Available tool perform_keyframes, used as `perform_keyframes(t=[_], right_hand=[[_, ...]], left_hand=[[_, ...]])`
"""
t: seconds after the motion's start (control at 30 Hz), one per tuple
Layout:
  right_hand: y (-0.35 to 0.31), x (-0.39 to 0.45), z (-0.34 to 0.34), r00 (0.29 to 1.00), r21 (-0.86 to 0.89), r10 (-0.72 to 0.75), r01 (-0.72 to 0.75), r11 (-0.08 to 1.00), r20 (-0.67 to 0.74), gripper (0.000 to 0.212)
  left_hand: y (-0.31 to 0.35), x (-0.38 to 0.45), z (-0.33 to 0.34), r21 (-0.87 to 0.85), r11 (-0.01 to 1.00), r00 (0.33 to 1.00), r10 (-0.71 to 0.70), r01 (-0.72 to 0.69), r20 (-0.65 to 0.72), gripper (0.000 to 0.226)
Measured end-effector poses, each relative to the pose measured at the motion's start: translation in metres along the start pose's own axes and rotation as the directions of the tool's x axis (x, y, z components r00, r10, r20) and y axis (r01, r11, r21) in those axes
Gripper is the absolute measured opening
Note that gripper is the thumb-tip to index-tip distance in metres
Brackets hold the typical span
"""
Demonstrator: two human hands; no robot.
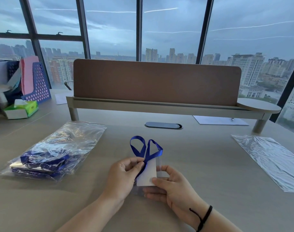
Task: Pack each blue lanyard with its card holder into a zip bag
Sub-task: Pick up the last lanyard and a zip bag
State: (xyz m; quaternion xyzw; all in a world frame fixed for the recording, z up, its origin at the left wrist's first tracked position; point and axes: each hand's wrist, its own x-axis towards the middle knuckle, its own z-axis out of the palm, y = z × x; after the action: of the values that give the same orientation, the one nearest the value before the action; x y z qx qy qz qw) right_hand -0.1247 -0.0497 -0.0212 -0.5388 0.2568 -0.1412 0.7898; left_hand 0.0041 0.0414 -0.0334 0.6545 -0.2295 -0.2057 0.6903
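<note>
A blue lanyard [147, 149], folded into two loops, stands up from a clear card holder with a white insert [148, 173] near the middle of the desk. My left hand [122, 175] pinches the lanyard where its strands meet at the holder's top. My right hand [170, 186] grips the holder's lower right corner, thumb on the white card. At the left lies a large clear zip bag [59, 148] with several blue lanyards and card holders inside. A flat empty clear zip bag [270, 159] lies at the right.
A brown divider panel on a raised shelf [156, 82] crosses the desk behind. An oval cable port [163, 125] sits mid-desk. A tissue box [21, 108] and blue file racks [37, 84] stand far left; paper sheets [218, 121] lie under the shelf at right.
</note>
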Motion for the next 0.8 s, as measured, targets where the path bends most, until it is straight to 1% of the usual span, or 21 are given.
perform_keyframes(t=[0.07,0.13,0.17,0.27,0.33,0.43,0.5,0.6,0.73,0.8], right_hand=[[0.001,0.0,-0.001,1.0,0.004,-0.01,0.01,1.0,0.0,0.025],[0.002,0.001,-0.001,1.0,-0.005,-0.016,0.016,1.0,-0.002,0.026],[0.002,0.001,-0.001,1.0,-0.01,-0.018,0.018,1.0,-0.004,0.026],[0.001,0.0,-0.001,0.999,-0.026,-0.044,0.043,0.999,-0.032,0.024],[-0.002,0.0,-0.003,0.994,-0.06,-0.077,0.073,0.996,-0.076,0.022],[-0.008,-0.001,-0.009,0.979,-0.089,-0.12,0.106,0.99,-0.167,0.014],[-0.015,-0.001,-0.015,0.966,-0.092,-0.137,0.119,0.989,-0.22,0.016],[-0.028,-0.002,-0.033,0.949,-0.098,-0.166,0.144,0.985,-0.269,0.023],[-0.045,-0.011,-0.081,0.919,-0.116,-0.176,0.143,0.983,-0.353,0.019],[-0.055,-0.018,-0.111,0.901,-0.125,-0.179,0.14,0.982,-0.395,0.018]], left_hand=[[0.002,-0.001,0.001,-0.054,0.998,0.999,-0.03,0.029,-0.023,0.017],[0.004,0.0,0.0,-0.147,0.986,0.995,-0.087,0.08,-0.042,0.013],[0.005,0.001,0.0,-0.199,0.974,0.992,-0.121,0.11,-0.043,0.015],[0.005,0.004,0.001,-0.327,0.918,0.969,-0.246,0.224,-0.028,0.037],[0.005,0.007,0.005,-0.361,0.883,0.95,-0.31,0.299,0.029,0.034],[0.008,0.011,0.016,-0.318,0.862,0.917,-0.346,0.395,0.2,0.012],[0.009,0.015,0.028,-0.29,0.856,0.898,-0.365,0.427,0.246,0.015],[0.011,0.021,0.055,-0.297,0.849,0.89,-0.364,0.438,0.274,0.021],[0.013,0.032,0.104,-0.257,0.867,0.879,-0.331,0.427,0.344,0.011],[0.015,0.038,0.134,-0.244,0.868,0.866,-0.325,0.433,0.379,0.011]])
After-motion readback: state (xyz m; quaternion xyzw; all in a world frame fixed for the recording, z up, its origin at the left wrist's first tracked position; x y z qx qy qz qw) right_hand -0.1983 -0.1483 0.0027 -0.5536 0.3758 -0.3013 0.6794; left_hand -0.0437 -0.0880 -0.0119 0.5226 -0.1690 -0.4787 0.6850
